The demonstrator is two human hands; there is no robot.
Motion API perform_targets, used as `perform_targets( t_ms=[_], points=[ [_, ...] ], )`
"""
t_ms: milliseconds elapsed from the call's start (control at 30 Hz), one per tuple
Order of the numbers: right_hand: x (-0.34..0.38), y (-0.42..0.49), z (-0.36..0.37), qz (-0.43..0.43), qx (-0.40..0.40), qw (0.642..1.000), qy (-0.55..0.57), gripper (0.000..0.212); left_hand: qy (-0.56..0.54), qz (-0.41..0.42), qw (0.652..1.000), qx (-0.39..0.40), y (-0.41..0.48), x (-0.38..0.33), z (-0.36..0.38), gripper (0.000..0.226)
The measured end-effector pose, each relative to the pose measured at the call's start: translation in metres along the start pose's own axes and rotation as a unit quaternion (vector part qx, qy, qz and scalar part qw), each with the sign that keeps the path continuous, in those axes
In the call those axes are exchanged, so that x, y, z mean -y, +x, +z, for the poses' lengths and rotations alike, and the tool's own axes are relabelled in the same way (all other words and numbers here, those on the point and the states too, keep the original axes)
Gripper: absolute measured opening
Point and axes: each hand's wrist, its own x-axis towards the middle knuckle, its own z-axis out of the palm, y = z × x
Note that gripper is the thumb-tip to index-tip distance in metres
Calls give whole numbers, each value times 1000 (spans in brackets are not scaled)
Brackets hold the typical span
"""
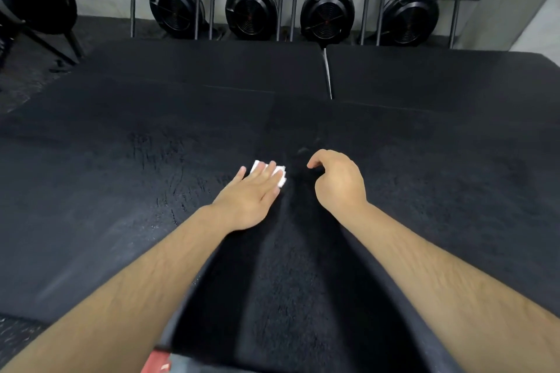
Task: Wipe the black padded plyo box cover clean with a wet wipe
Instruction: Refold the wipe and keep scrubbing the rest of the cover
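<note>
Fingers: left hand (251, 191) has its fingers (263, 173) straight and flat, pressing down on the wet wipe (281, 179), no curl.
Wipe: folded white wad right under the fingertips, peeking out ahead and on the thumb side, long side across the fingers.
Other hand: right hand (336, 182) is just beside, loosely curled, holding nothing.
Cover: black padded cover (121, 197) is wide all round. The streaky sheen on the left looks wiped; the duller right side is probably next.
Edges: seam (328, 82) is far ahead, with loads of room sideways.
</note>
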Motion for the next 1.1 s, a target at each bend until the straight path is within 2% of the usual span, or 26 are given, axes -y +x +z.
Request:
perform_targets(
  t_ms=[67, 133, 300, 367, 433, 500, 633, 767, 933, 1100],
  points=[
    [-7, -6, -4, 8, -1, 1000, -7, 56, 7, 79, 997, 11, -17, -9, 8, 52],
    [-13, -9, -8, 16, -3, 1000, -10, 55, 29, 111, 993, 23, -34, -5, 14, 52],
    [-10, -12, -8, 24, -2, 1000, -5, 54, 49, 19, 998, -24, 8, 6, 0, 52],
    [-11, -15, -4, 18, -4, 1000, -11, 52, 61, 60, 995, -45, 13, -7, 2, 50],
    [-16, -17, 0, 9, -2, 1000, -14, 52, 79, 105, 991, -24, 5, -11, 9, 51],
    [-18, -17, 1, 16, 1, 1000, -14, 53, 68, 92, 993, 5, 7, -4, 0, 52],
    [-15, -16, 8, -3, -8, 1000, -20, 53, 53, 30, 998, 6, 59, -7, -14, 52],
    [-17, -6, 8, -33, -28, 999, -25, 53, 38, 39, 999, 2, 103, -23, -20, 50],
    [-26, -5, 16, -75, -57, 996, 5, 46, -7, 39, 998, -38, 65, -28, -10, 49],
    [-19, -7, 35, -97, -33, 994, 25, 45, -79, -20, 996, -41, -9, -1, 12, 49]
  ],
)
